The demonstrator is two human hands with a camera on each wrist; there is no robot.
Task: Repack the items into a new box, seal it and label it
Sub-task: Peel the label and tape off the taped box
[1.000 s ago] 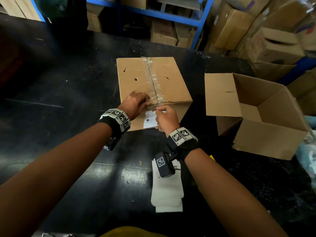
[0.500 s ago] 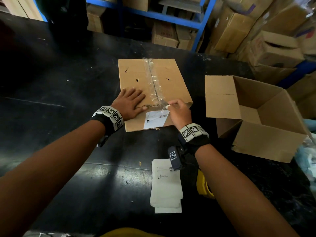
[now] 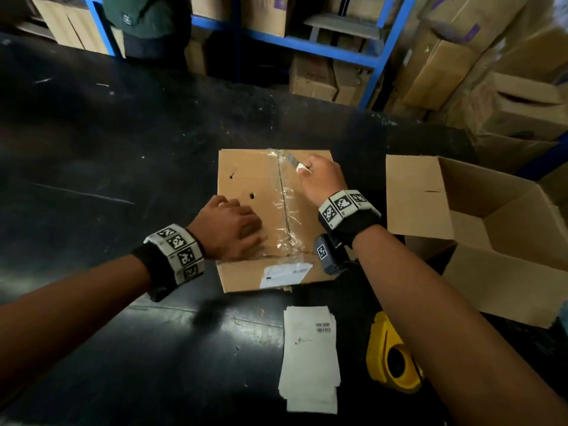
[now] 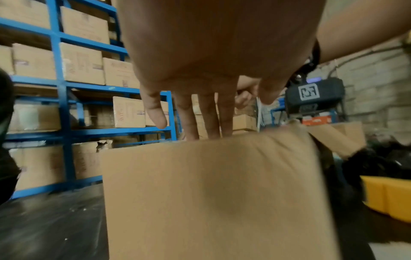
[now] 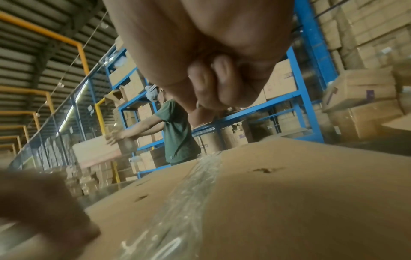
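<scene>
My left hand (image 3: pixel 229 227) lies flat w/ straight fingers on the taped box (image 3: pixel 246 176) at mid-table; my right hand (image 3: pixel 322 176) grips a cutter (image 3: pixel 294 161) at the seam's far end. Open box (image 3: pixel 507 241) sits right.

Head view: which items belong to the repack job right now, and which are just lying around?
In use:
- taped box, left hand resting on top
- box cutter, gripped by right hand at the tape seam
- open empty box
- label stack
- yellow tape dispenser

Lying about:
- shelved cartons
- piled boxes
</scene>
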